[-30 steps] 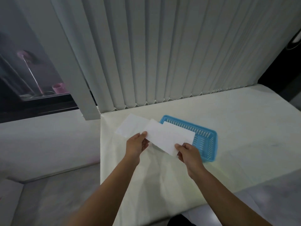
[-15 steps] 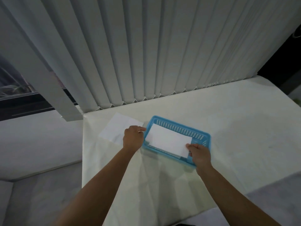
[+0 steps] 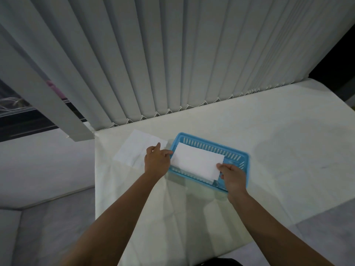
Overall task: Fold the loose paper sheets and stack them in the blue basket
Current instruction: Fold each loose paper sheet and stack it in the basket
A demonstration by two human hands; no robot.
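A blue slotted basket (image 3: 238,157) sits on the cream-covered table, a little left of centre. A folded white paper sheet (image 3: 197,162) lies in it, filling most of its length. My right hand (image 3: 233,176) pinches the sheet's near right corner over the basket's right end. My left hand (image 3: 156,160) is at the basket's left end, fingertips touching the sheet's left edge. Loose unfolded paper sheets (image 3: 134,149) lie flat on the table left of the basket, partly hidden behind my left hand.
The table (image 3: 278,150) has a creased cream cloth and extends far to the right. Vertical blinds (image 3: 172,64) hang along its back edge. The table's left edge drops to a pale floor; its front edge is close to me.
The folded sheet went from held above the table into the basket. Both hands came down with it and now rest at its two ends.
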